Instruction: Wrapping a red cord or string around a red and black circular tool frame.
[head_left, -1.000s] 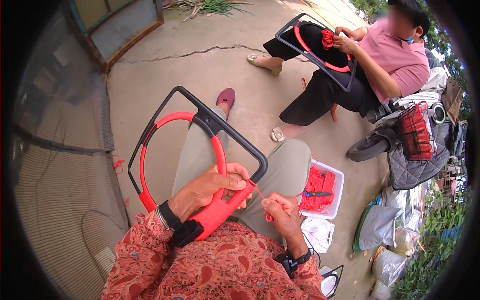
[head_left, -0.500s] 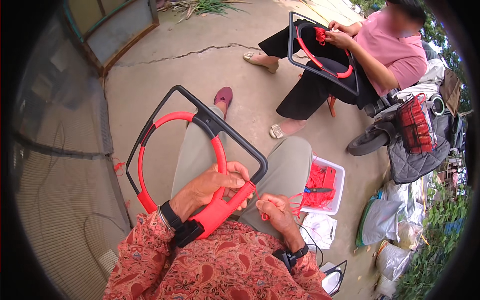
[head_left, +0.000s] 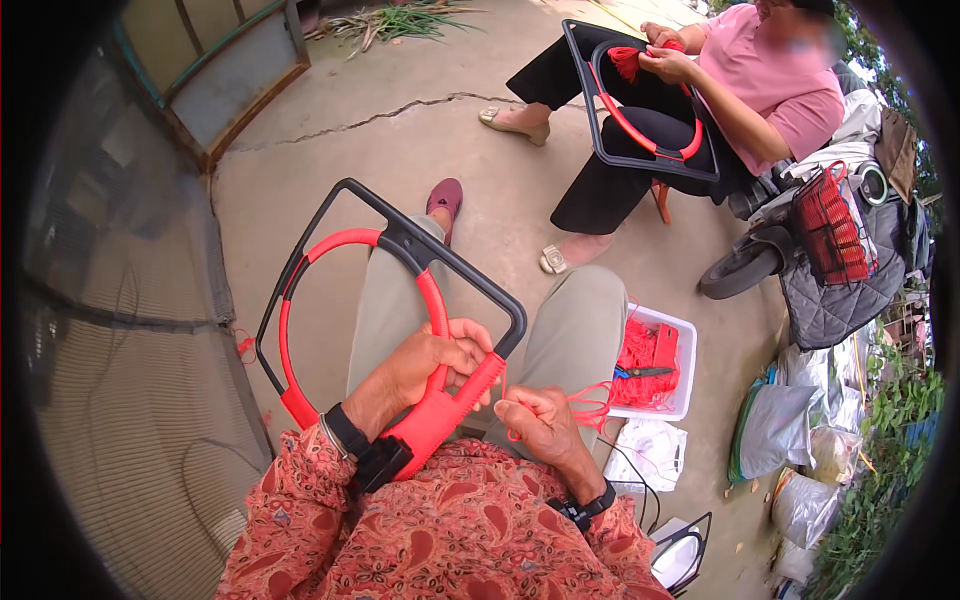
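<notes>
A black frame (head_left: 460, 262) with an inner ring lies tilted over my lap. Red cord wrapping (head_left: 425, 428) covers much of the ring and the wide lower corner, in tight rows along the edge. My left hand (head_left: 432, 360) is closed round the ring beside that corner, some fingers hidden behind it. Just to the right, my right hand (head_left: 545, 425) pinches a thin red cord (head_left: 505, 380) that runs up to the wrapped edge. Loose loops of the cord (head_left: 592, 400) hang behind the right hand.
Beside my right knee stands a white bin (head_left: 684, 375) of red cord, with dark-bladed scissors (head_left: 645, 372) on top. A white bag (head_left: 645, 455) lies below it. Across from me a seated person (head_left: 765, 90) works red cord on a similar frame (head_left: 640, 165). Mesh panel (head_left: 130, 400) at left.
My right hand has shifted slightly left, closer to the wrapped edge, with the cord still pinched. The other person's hands have moved, and their red bundle now hangs out like a tassel.
</notes>
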